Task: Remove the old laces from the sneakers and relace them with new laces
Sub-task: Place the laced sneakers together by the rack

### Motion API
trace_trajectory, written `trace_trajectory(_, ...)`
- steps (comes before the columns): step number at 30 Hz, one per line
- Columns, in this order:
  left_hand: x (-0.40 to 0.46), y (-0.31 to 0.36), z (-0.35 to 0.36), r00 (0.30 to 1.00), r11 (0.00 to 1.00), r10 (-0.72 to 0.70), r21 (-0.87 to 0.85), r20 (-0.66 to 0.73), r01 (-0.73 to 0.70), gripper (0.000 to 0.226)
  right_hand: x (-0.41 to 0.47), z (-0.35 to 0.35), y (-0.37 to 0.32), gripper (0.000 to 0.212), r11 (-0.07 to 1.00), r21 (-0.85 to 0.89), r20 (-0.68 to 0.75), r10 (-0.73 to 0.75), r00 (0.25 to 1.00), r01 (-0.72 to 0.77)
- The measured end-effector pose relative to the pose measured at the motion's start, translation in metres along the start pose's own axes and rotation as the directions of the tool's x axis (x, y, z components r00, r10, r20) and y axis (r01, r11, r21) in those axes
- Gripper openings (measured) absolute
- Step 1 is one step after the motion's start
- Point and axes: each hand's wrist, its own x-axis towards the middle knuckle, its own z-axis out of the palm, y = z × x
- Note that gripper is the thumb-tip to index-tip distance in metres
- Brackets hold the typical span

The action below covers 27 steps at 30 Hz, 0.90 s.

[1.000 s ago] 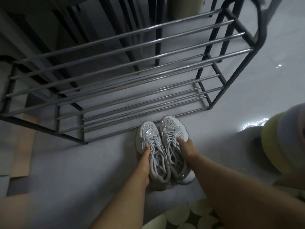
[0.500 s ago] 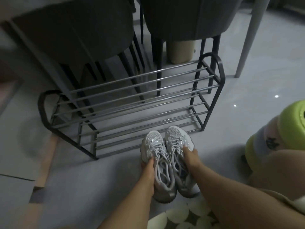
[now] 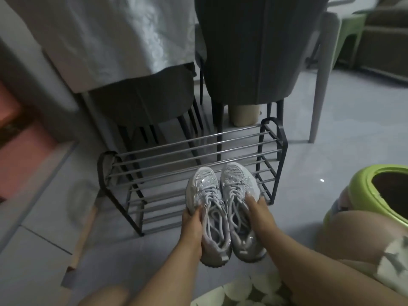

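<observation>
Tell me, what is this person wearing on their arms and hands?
Nothing that shows: both forearms are bare, with no sleeves, gloves, watch or rings visible on the left hand or right hand. The right hand's fingers have pale, longish nails.

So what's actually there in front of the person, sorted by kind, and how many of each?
Sneakers: 2, left sneaker gripped by the left hand, right sneaker gripped by the right hand
Shoe racks: 1, metal shoe rack
Chairs: 2, left chair, right chair
Green stools: 1, green stool
Total: 6
</observation>
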Motion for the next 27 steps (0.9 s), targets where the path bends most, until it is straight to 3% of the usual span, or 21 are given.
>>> trace_trajectory(4,-0.003,0.034,-0.001,0.992,0.997,0.079,-0.029,0.1,-0.076,0.061,-0.015,-0.002,-0.043,0.081,0.982,0.143,0.145,-0.143,0.979,0.123)
trace_trajectory(6,0.001,0.053,-0.003,0.986,0.994,0.105,-0.033,0.128,-0.101,0.069,-0.019,-0.003,-0.068,0.083,0.963,0.192,0.223,-0.229,0.948,0.188)
trace_trajectory(9,0.008,0.086,0.0,0.989,0.993,0.115,0.017,0.097,-0.117,0.06,-0.017,0.0,-0.099,0.093,0.947,0.203,0.297,-0.301,0.906,0.249)
trace_trajectory(14,0.017,0.142,0.015,0.995,0.994,0.079,0.075,0.052,-0.083,0.065,0.006,0.011,-0.138,0.09,0.943,0.245,0.302,-0.295,0.907,0.225)
trace_trajectory(19,0.032,0.177,0.029,0.954,0.975,0.163,0.11,0.253,-0.195,0.074,0.05,0.026,-0.168,0.097,0.943,0.266,0.294,-0.278,0.914,0.201)
trace_trajectory(22,0.051,0.183,0.031,0.928,0.955,0.239,0.106,0.284,-0.278,0.075,0.076,0.036,-0.182,0.09,0.937,0.292,0.311,-0.283,0.907,0.192)
trace_trajectory(25,0.072,0.185,0.032,0.932,0.957,0.26,0.061,0.253,-0.283,0.059,0.098,0.045,-0.19,0.085,0.938,0.292,0.325,-0.28,0.904,0.186)
trace_trajectory(27,0.082,0.188,0.033,0.947,0.967,0.238,0.041,0.214,-0.253,0.047,0.111,0.05,-0.193,0.07,0.936,0.291,0.345,-0.297,0.89,0.199)
